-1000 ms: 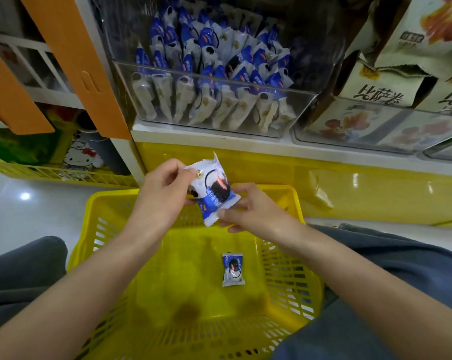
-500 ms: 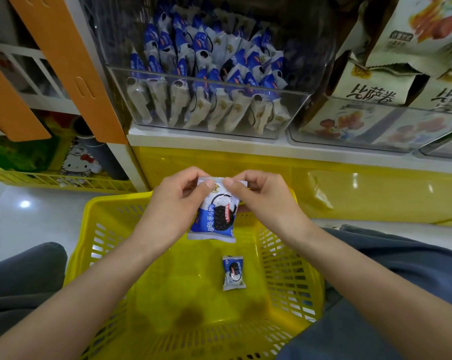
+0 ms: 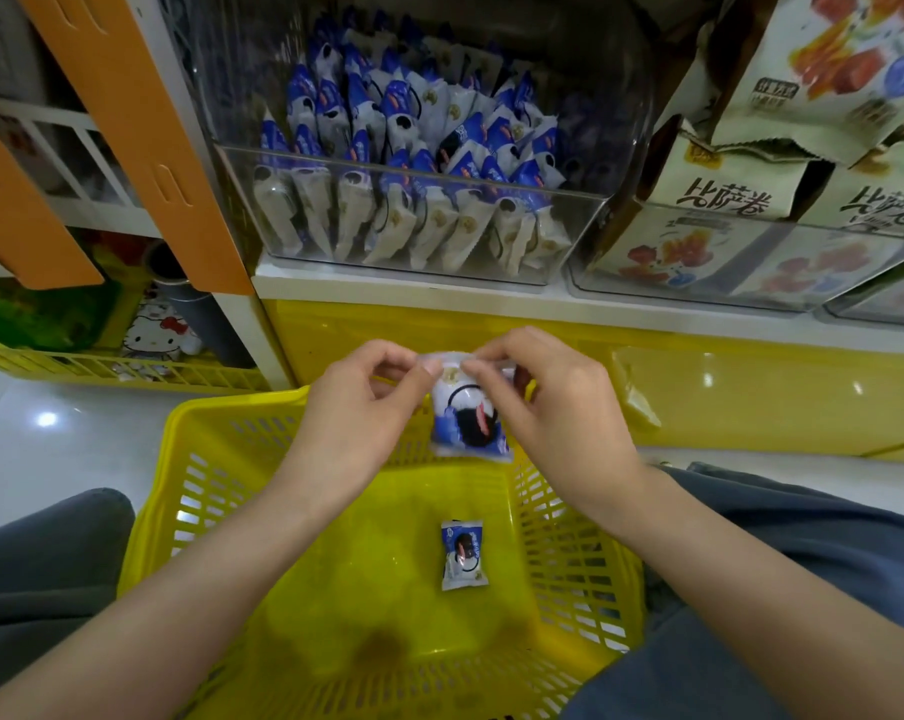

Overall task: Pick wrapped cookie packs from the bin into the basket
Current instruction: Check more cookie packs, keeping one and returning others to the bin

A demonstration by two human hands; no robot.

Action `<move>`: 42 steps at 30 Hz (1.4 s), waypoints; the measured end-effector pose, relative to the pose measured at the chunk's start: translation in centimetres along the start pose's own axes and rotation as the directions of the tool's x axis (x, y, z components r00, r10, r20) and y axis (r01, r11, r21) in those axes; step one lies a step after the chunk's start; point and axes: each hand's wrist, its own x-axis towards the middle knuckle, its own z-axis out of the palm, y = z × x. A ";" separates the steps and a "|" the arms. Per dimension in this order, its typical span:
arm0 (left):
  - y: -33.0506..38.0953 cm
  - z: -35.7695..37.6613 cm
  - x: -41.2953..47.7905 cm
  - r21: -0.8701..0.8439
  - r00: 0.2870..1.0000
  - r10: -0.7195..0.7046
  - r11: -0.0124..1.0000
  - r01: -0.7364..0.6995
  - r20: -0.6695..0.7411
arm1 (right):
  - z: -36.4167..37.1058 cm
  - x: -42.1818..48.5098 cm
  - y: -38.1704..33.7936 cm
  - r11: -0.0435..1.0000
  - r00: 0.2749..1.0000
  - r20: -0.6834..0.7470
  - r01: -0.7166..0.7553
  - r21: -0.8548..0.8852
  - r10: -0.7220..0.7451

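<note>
A blue and white wrapped cookie pack point(image 3: 469, 420) hangs upright over the far rim of the yellow basket point(image 3: 180, 491). My left hand point(image 3: 359, 407) and my right hand point(image 3: 548, 402) both pinch its top edge, one at each corner. A second cookie pack point(image 3: 462, 555) lies flat on the basket floor. The clear bin point(image 3: 569, 241) on the shelf above holds several more of the same packs standing in rows.
A clear bin of snack bags point(image 3: 751, 262) stands to the right of the cookie bin. Orange shelf dividers point(image 3: 143, 137) and a low yellow rack point(image 3: 102, 366) are on the left. My knees in grey trousers flank the basket.
The held pack went from tilted, gripped at its sides, to hanging upright by its top edge. Both hands have risen slightly toward the basket's far rim.
</note>
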 end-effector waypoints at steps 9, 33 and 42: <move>1.1 0.2 0.1 -0.228 0.913 -0.342 0.892 0.390 0.223 | -0.4 0.0 -0.5 0.976 0.997 -0.028 -0.068 0.208 0.075; -0.5 -0.3 -1.0 0.287 0.979 0.203 0.938 -0.196 0.005 | 1.7 0.7 -0.9 0.318 0.671 0.517 -0.724 0.613 0.532; -0.9 -0.9 -0.9 0.403 0.945 0.303 0.855 -0.327 0.125 | 1.8 0.2 -1.0 0.323 0.701 0.538 -0.702 0.635 0.467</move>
